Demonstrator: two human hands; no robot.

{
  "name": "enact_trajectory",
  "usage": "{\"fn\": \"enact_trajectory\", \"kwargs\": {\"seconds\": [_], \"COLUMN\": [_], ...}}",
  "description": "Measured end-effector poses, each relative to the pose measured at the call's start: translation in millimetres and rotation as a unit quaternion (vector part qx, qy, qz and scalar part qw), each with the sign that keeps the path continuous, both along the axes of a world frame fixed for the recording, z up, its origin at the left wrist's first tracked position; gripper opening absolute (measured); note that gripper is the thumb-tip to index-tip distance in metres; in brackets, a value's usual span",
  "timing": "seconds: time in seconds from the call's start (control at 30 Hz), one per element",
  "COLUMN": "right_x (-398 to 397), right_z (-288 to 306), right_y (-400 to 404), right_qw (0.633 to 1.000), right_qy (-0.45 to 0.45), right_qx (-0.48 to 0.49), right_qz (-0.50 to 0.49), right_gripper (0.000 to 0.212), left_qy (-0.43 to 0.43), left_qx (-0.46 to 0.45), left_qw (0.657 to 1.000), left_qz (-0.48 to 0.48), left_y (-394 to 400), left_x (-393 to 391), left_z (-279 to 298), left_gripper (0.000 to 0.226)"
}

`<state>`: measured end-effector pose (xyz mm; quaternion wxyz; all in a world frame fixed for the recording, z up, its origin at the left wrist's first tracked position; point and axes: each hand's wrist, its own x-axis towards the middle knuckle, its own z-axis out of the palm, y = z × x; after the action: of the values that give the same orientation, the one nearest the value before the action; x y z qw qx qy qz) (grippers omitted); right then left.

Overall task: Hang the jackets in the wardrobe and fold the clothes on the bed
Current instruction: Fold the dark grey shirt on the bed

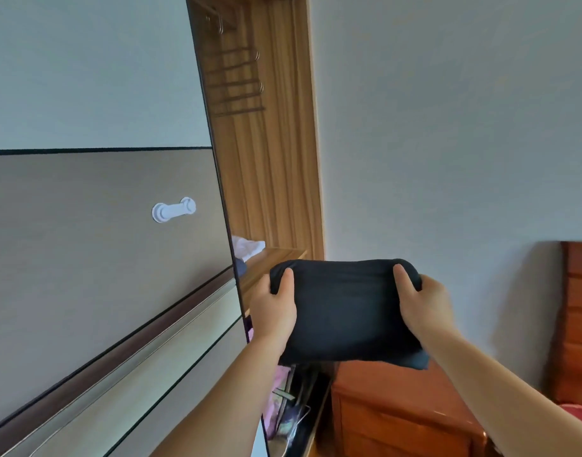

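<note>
Folding done on this one: my left hand (pixel 272 311) and right hand (pixel 426 303) grip a folded black garment (pixel 345 311) before the open wardrobe (pixel 273 179), its shelf (pixel 266 262) next, other clothes unseen.

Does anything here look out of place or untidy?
Mostly tidy. The left hand and right hand hold a folded black garment, but one corner hangs loose below. A white cloth lies crumpled on the wardrobe shelf.
</note>
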<state>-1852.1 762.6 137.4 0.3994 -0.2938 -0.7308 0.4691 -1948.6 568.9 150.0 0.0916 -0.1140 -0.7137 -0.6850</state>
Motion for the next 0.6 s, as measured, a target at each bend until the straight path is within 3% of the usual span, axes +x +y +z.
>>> {"fn": "enact_trajectory", "kwargs": {"seconds": [0.3,0.4,0.47,0.6], "right_x": [-180,-243,-285,-365], "right_z": [12,5,-3,-13], "right_y": [81,106,127,172], "right_qw": [0.994,0.992,0.992,0.989], "right_qy": [0.006,-0.014,-0.027,-0.061], "right_qx": [0.016,0.036,0.056,0.074], "right_qz": [0.108,0.117,0.114,0.111], "right_gripper": [0.052,0.05,0.05,0.054], "left_qy": [-0.032,-0.05,-0.06,-0.082], "left_qx": [-0.035,-0.036,-0.005,0.037], "left_qw": [0.994,0.989,0.99,0.992], "left_qz": [0.101,0.134,0.126,0.09], "left_y": [65,90,112,155], "left_x": [-144,-205,-248,-326], "left_z": [3,-15,-30,-54], "left_gripper": [0.035,0.02,0.019,0.04]}}
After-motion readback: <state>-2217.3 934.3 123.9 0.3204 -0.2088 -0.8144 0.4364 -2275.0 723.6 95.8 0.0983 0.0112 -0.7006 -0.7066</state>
